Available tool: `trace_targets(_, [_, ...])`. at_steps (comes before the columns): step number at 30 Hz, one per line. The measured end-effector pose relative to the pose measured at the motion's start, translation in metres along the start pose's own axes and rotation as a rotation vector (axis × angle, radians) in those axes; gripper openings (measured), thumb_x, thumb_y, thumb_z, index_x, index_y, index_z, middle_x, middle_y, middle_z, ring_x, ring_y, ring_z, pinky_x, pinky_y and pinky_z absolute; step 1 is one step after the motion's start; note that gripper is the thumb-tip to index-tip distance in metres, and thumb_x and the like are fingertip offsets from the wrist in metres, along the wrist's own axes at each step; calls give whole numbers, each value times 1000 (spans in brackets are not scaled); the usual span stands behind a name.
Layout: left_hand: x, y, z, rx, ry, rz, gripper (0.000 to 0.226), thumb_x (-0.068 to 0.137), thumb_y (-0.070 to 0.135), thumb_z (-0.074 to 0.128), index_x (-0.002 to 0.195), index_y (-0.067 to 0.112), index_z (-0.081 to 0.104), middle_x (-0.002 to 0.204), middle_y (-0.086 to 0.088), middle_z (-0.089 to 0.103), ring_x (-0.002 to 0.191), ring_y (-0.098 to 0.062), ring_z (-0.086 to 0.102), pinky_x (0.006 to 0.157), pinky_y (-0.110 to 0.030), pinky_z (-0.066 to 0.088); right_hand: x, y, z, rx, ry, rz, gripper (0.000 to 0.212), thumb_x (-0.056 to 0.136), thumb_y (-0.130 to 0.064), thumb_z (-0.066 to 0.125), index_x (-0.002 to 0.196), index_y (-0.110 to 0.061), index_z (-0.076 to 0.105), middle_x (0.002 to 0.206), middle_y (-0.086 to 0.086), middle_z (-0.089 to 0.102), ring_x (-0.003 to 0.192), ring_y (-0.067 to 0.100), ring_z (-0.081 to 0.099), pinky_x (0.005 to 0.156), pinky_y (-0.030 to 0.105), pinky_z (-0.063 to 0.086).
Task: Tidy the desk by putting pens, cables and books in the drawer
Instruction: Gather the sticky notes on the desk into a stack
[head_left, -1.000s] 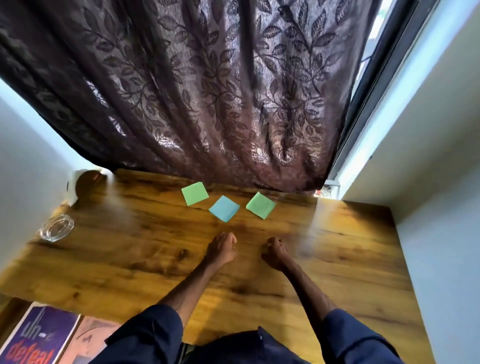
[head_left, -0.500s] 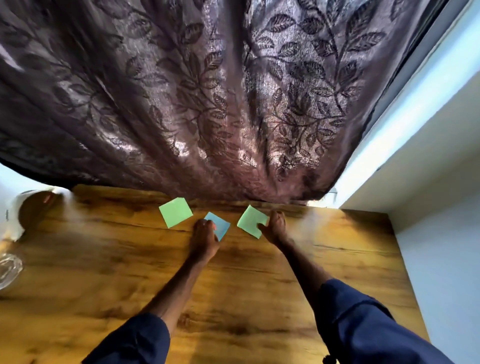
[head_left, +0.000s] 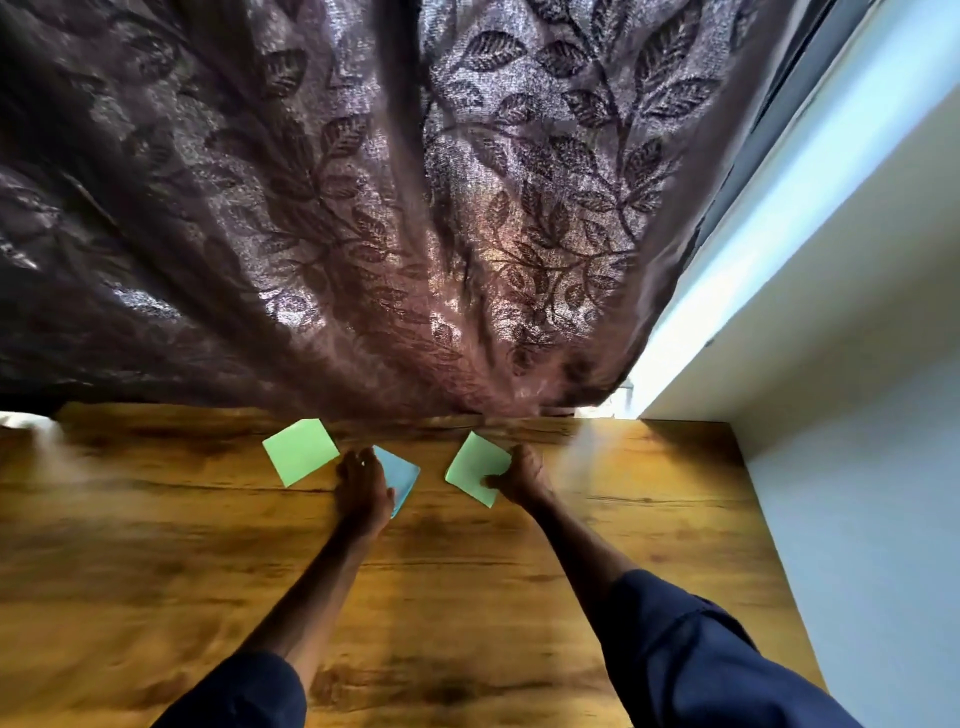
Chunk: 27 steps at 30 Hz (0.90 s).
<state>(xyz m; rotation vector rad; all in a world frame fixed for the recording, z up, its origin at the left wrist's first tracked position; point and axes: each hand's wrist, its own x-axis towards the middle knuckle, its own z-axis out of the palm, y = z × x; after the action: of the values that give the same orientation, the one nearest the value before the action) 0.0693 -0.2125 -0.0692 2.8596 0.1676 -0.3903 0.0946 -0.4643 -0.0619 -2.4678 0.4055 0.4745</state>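
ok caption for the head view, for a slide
Desk tidying: left hand on the blue note, right hand pinching the right green note, left green note untouched on the wooden desk

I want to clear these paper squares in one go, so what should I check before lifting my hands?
1. Grip of the right hand on the right green square: ok, thumb and fingers pinch its edge.
2. Grip of the left hand on the blue square: cannot tell; the hand rests on it and hides the contact.
3. The left green square taken: not ok; it lies untouched on the desk.
4. The curtain off the squares: cannot tell; its hem hangs right at their far corners.
5. The drawer open: cannot tell; not in view.
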Motion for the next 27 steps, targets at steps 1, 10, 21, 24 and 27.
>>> trace_targets(1, [1,1,-1,26,-14,-23,83,93,29,70,156,-1,25,160,-23,29,147,-40,29,118,-49,30,-4,2,-2,35,11,5,65,69,-37,85,122,-10,59,118,11,67,108,32,63,82,43,57])
trace_targets(10, [0,14,-17,-11,-85,-221,89,90,33,75,155,5,22,154,-28,32,141,-46,36,112,-60,36,-32,18,-28,199,-31,-12,30,84,-23,75,108,-5,74,102,13,76,85,25,71,68,38,58])
trace_targets(21, [-25,3,0,-443,-100,-254,80,97,29,66,157,-2,23,160,-23,32,145,-39,36,117,-43,33,-74,32,-28,608,-59,74,20,87,-13,74,106,-7,71,96,18,73,74,25,68,62,39,58])
trace_targets(24, [-58,5,8,-824,-216,-339,70,102,14,57,158,5,15,152,-17,40,113,-41,63,81,-37,60,-107,32,-19,878,-83,155,19,93,-11,68,110,-4,65,105,22,68,75,26,64,51,29,52])
trace_targets(27, [-98,-5,19,-1076,-289,-408,62,100,1,57,151,10,23,139,-21,49,85,-30,66,42,-19,53,-146,41,-2,1034,-124,197,21,97,-8,61,115,3,62,103,17,65,78,25,65,49,29,56])
